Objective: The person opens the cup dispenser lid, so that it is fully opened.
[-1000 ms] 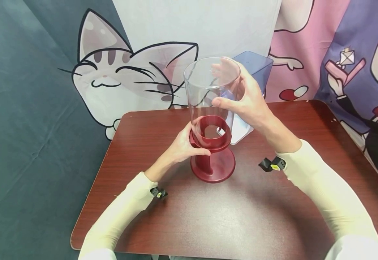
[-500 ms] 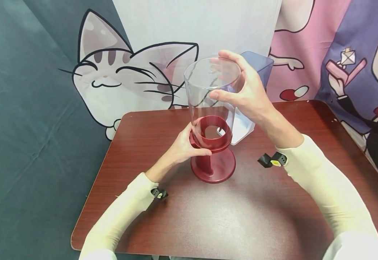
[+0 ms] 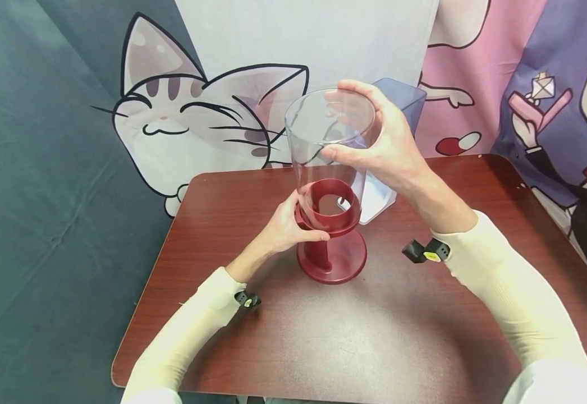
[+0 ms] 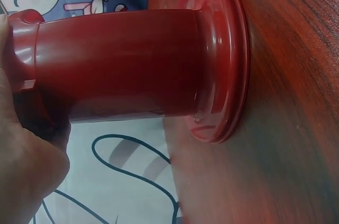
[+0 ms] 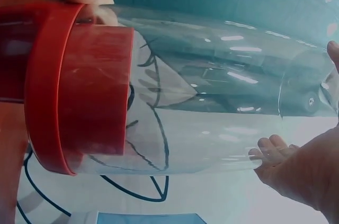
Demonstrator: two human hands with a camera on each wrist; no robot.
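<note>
A red stand [image 3: 341, 261] with a round foot rests upright on the table, and a clear tapered container [image 3: 303, 151] stands on its upper ring. The left hand [image 3: 284, 227] grips the stand's ring from the left, thumb across the front; in the left wrist view the hand [image 4: 26, 171] is at the upper end of the red column [image 4: 122, 65]. Around the container's upper right side curls the right hand [image 3: 389, 140], thumb in front and fingers behind. The right wrist view shows the clear wall [image 5: 222, 86] around the red collar [image 5: 95, 89].
Behind the right hand stands a translucent blue bin [image 3: 409, 104] with a white base [image 3: 376, 199]. The brown table [image 3: 223, 213] ends at a printed cloth backdrop [image 3: 233, 118] at the back. Dark cloth [image 3: 46, 224] hangs on the left.
The right hand has shifted slightly on the container's upper part, its fingertips now higher behind the rim and its thumb a little further left. The left hand and the stand have barely moved.
</note>
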